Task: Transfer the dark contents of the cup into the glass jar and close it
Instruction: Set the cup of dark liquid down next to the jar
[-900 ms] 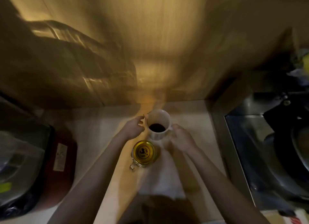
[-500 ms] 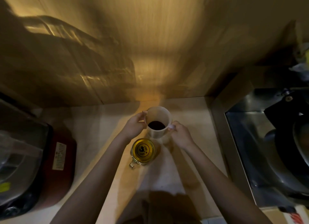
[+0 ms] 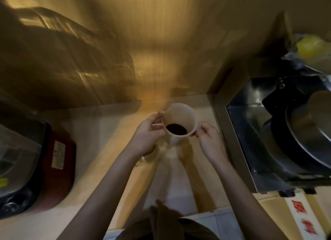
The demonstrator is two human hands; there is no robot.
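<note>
White cup [image 3: 176, 132], dark contents [image 3: 176, 129] pooled at bottom, lifted above pale counter [image 3: 100, 132]. Pinched at rim by left hand [image 3: 147, 134] and right hand [image 3: 208, 139], one each side. Glass jar [image 3: 149, 154] just below, mostly hidden under left wrist. Red appliance [image 3: 59, 168] far left; steel stove [image 3: 254, 132] right.

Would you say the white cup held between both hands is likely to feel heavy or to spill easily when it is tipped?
Probably light: the cup looks thin-walled, and the dark contents fill only its bottom. A spill seems unlikely until it is tilted well over. The left hand and right hand pinch it only at the rim, so it could slip.
</note>
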